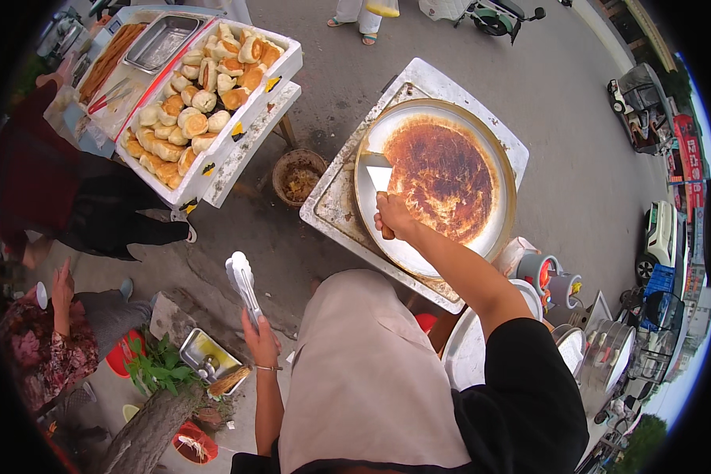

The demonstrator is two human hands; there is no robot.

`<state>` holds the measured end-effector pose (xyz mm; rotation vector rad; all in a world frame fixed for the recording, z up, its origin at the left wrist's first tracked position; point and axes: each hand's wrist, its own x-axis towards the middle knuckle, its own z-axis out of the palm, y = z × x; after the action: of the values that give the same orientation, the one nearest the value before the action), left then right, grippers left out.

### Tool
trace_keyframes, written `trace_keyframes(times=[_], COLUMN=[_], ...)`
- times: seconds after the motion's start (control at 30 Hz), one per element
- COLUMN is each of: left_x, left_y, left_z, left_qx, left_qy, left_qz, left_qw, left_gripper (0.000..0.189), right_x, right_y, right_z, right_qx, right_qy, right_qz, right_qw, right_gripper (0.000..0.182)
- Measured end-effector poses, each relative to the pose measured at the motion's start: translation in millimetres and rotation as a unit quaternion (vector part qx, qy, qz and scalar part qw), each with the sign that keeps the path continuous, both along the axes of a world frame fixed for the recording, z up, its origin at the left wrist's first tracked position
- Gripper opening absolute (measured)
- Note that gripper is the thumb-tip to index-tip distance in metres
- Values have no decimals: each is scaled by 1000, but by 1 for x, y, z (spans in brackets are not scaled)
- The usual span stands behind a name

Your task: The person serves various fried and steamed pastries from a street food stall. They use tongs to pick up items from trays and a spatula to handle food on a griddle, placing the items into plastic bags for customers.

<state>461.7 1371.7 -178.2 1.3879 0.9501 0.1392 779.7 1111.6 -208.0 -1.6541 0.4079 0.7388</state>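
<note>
My right hand [394, 217] grips the wooden handle of a metal scraper [380, 178]. Its flat blade rests against the left side of a large round pan [503, 237], whose floor bears a broad brown, scorched patch [444, 172]. Low on the left, away from the pan, my left hand [262, 342] holds a pair of metal tongs [244, 278] pointing upward, with pale scalloped tips. The pan sits on a worn square metal stove top [338, 219].
A white foam box [237, 118] of browned buns [195, 124] stands at upper left, beside a steel tray [165, 42] and fried dough sticks [109, 59]. A bucket [299, 178] sits between the stands. Two people are at left. Gas cylinders [538, 269] and steamers [607, 355] are at right.
</note>
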Motion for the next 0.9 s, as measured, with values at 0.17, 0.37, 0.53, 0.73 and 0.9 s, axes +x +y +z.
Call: trace_keyframes(times=[0.17, 0.37, 0.53, 0.73, 0.9], left_x=[-1, 13, 48, 83, 126], left_y=[15, 25, 30, 39, 45], left_z=[-1, -4, 13, 12, 49], left_qx=[-4, -7, 23, 78, 12], left_qy=[8, -2, -22, -24, 4], left_qz=[-32, -38, -90, -123, -149], left_qw=[999, 999, 995, 989, 989], left_gripper=[54, 55, 53, 50, 47], right_x=[62, -100, -173, -164, -147], right_y=[-32, -106, -155, -104, -125], right_z=[43, 47, -25, 13, -12], right_qx=[-49, -148, -205, -466, -515], right_qy=[-8, -91, -188, -187, -197], right_qz=[-15, 67, 14, 21, 43], right_qw=[999, 982, 961, 865, 833], right_gripper=[31, 28, 26, 33, 32])
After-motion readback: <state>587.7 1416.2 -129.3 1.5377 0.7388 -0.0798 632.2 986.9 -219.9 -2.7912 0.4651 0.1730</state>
